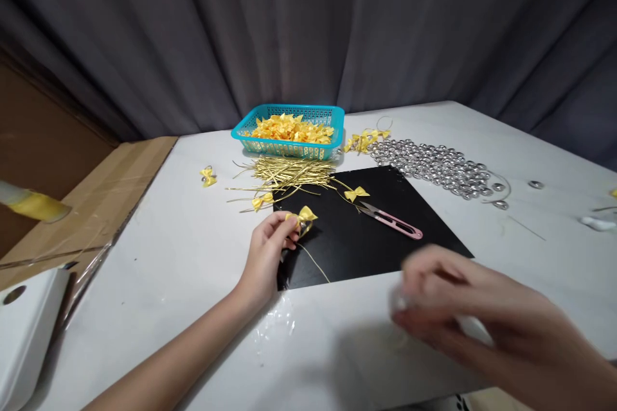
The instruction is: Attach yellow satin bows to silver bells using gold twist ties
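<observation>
Pinching one bow (307,213), the left of two hands (270,241) overlaps one mat (340,247)

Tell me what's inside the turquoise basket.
A heap of yellow bows lies inside the turquoise basket. The upper bows show; whatever is buried beneath them, and the basket's floor, is covered.

A craft workspace: gold wires (289,171) and pink snips (391,221) before the turquoise basket (289,149) of yellow bows (289,128), grey curtain (299,26) behind it.

bare left forearm (193,350) — slender; right hand (486,314) — bare, blurred
</observation>
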`<state>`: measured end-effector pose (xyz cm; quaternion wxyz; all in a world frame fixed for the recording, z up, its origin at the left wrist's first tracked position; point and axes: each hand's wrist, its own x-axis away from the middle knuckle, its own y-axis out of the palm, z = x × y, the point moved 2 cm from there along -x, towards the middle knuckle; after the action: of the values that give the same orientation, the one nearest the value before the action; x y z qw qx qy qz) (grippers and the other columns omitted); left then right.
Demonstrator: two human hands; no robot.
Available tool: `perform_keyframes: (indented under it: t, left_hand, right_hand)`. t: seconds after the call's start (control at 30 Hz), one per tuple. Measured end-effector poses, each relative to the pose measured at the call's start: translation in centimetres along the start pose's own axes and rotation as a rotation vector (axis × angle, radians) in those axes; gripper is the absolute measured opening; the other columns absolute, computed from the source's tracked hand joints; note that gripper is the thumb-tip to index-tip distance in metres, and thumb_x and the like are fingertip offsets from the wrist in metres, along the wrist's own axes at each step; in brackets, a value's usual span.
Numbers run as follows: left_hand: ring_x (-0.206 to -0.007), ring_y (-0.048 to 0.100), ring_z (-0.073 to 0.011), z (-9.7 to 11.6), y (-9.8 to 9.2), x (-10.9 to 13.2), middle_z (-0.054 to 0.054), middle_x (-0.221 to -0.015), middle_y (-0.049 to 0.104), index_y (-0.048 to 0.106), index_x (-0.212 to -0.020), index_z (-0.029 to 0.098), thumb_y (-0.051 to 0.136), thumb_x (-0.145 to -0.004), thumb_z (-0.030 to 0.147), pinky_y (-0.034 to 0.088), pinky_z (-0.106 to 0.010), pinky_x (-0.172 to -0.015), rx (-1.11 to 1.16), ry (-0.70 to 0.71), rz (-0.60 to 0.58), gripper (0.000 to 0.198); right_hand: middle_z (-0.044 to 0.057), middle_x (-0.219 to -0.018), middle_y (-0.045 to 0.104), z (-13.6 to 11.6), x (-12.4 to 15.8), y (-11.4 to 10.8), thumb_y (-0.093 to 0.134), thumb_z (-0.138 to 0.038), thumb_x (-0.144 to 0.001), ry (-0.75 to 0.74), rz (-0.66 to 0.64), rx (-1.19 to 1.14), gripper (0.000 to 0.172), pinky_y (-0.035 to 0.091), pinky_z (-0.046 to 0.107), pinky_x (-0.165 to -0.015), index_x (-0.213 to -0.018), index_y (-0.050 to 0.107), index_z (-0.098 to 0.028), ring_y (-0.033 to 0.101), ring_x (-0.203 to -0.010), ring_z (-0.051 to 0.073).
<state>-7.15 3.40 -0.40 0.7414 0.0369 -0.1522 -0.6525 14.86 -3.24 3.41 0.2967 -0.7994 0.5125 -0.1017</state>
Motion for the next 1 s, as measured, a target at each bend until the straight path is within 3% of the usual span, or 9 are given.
perform_keyframes:
  t: [0.13, 0.23, 0.3, 0.4, 0.47, 0.57, 0.67, 0.8, 1.0]
  left_hand:
    - [-0.058, 0.047, -0.0094, 0.3, 0.8, 1.2, 0.003, -0.059, 0.054, 0.059, -0.067, 0.016, 0.063, -0.075, 0.026, 0.036, -0.02, -0.056, -0.159, 0.016, -0.104, 0.013]
    - [-0.058, 0.046, -0.0093, 0.5, 1.0, 1.6, 0.003, -0.059, 0.052, 0.057, -0.067, 0.016, 0.061, -0.077, 0.027, 0.037, -0.02, -0.057, -0.199, 0.039, -0.131, 0.015]
    - [-0.059, 0.045, -0.0092, 0.3, 0.9, 1.4, 0.003, -0.061, 0.052, 0.058, -0.068, 0.016, 0.06, -0.078, 0.027, 0.037, -0.02, -0.058, -0.185, 0.038, -0.123, 0.015]
    - [-0.061, 0.045, -0.0092, 0.0, 0.5, 0.9, 0.003, -0.064, 0.053, 0.058, -0.07, 0.017, 0.06, -0.078, 0.027, 0.036, -0.02, -0.059, -0.112, -0.006, -0.065, 0.013]
    - [-0.06, 0.044, -0.0089, -0.2, 0.4, 0.7, 0.003, -0.064, 0.052, 0.057, -0.069, 0.017, 0.061, -0.078, 0.027, 0.036, -0.02, -0.058, -0.041, -0.042, -0.023, 0.014]
    - [-0.059, 0.045, -0.0085, -0.3, 0.7, 1.0, 0.003, -0.063, 0.052, 0.057, -0.067, 0.016, 0.063, -0.076, 0.028, 0.037, -0.019, -0.057, 0.058, -0.115, -0.013, 0.016]
    - [-0.056, 0.045, -0.0085, -0.3, 1.2, 1.6, 0.003, -0.06, 0.05, 0.055, -0.064, 0.015, 0.062, -0.075, 0.027, 0.039, -0.02, -0.057, 0.109, -0.173, -0.036, 0.017]
    - [-0.057, 0.043, -0.0076, -0.3, 1.5, 2.0, 0.004, -0.059, 0.049, 0.055, -0.062, 0.015, 0.058, -0.077, 0.024, 0.039, -0.018, -0.057, 0.094, -0.167, -0.034, 0.017]
    - [-0.057, 0.043, -0.0071, -0.3, 1.5, 1.8, 0.004, -0.058, 0.049, 0.052, -0.059, 0.015, 0.057, -0.077, 0.023, 0.038, -0.017, -0.056, 0.067, -0.16, -0.039, 0.02]
  right_hand:
    - [0.006, -0.113, 0.06, -0.6, -6.8, 0.5, 0.054, -0.02, -0.084, -0.139, 0.023, 0.006, 0.014, 0.043, 0.02, -0.048, -0.079, 0.067, -0.019, 0.052, -0.055, 0.005]
    - [0.005, -0.111, 0.063, 0.1, -8.6, 1.6, 0.053, -0.017, -0.085, -0.201, -0.01, -0.018, 0.014, 0.046, 0.02, -0.059, -0.085, 0.068, -0.018, 0.06, -0.071, 0.008]
    - [0.005, -0.098, 0.067, 0.4, -8.5, 2.0, 0.054, -0.018, -0.084, -0.176, 0.027, -0.091, 0.014, 0.046, 0.021, -0.061, -0.085, 0.068, -0.018, 0.061, -0.08, 0.012]
    - [0.005, -0.08, 0.067, 0.5, -7.9, 2.7, 0.056, -0.023, -0.082, -0.024, 0.115, -0.274, 0.014, 0.042, 0.02, -0.049, -0.084, 0.069, -0.016, 0.058, -0.062, 0.01]
    - [0.005, -0.074, 0.066, 0.5, -7.6, 3.4, 0.055, -0.026, -0.082, 0.108, 0.075, -0.398, 0.019, 0.038, 0.02, -0.041, -0.086, 0.069, -0.014, 0.048, -0.047, 0.006]
    - [0.006, -0.07, 0.066, 0.7, -7.7, 4.8, 0.054, -0.028, -0.081, 0.236, -0.015, -0.465, 0.025, 0.034, 0.019, -0.037, -0.091, 0.069, -0.011, 0.04, -0.04, 0.004]
    - [0.006, -0.071, 0.067, 1.0, -7.8, 5.4, 0.054, -0.025, -0.078, 0.246, 0.019, -0.434, 0.024, 0.035, 0.019, -0.041, -0.093, 0.068, -0.011, 0.046, -0.045, 0.007]
    - [0.008, -0.07, 0.064, 1.2, -7.4, 5.3, 0.051, -0.025, -0.079, 0.236, 0.098, -0.334, 0.021, 0.037, 0.021, -0.046, -0.08, 0.067, -0.012, 0.054, -0.055, 0.011]
    - [0.003, -0.061, 0.056, 1.5, -7.4, 5.3, 0.05, -0.027, -0.08, 0.266, 0.112, -0.301, 0.02, 0.03, 0.02, -0.044, -0.076, 0.063, -0.012, 0.043, -0.05, 0.008]
